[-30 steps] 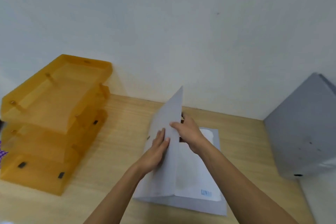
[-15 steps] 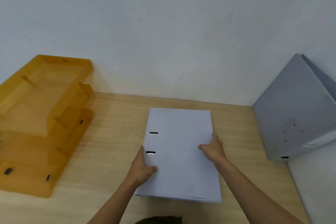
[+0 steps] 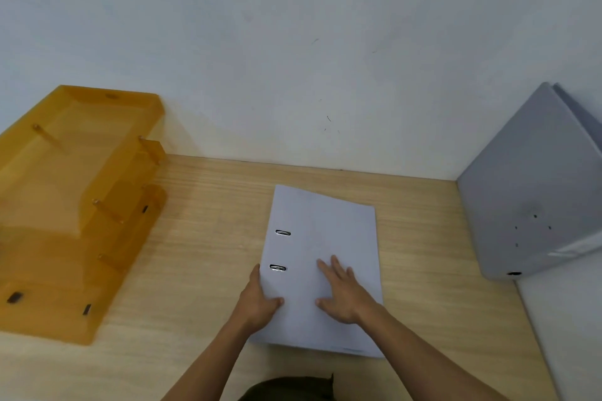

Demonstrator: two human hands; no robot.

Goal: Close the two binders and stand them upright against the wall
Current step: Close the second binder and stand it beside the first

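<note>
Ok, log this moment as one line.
binder: closed, flat on desk | left hand: gripping spine edge | right hand: flat on cover | second binder: upright

Two bare forearms, no sleeves visible. Left hand [image 3: 259,301] and right hand [image 3: 342,293] bare: no rings, watch, gloves. Dark olive garment [image 3: 286,389] at bottom edge, pointed fold at its right.

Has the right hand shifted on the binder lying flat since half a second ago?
Yes. The right hand has come off the right edge of the binder and inward, now flat on the cover nearer the two metal slots.
</note>
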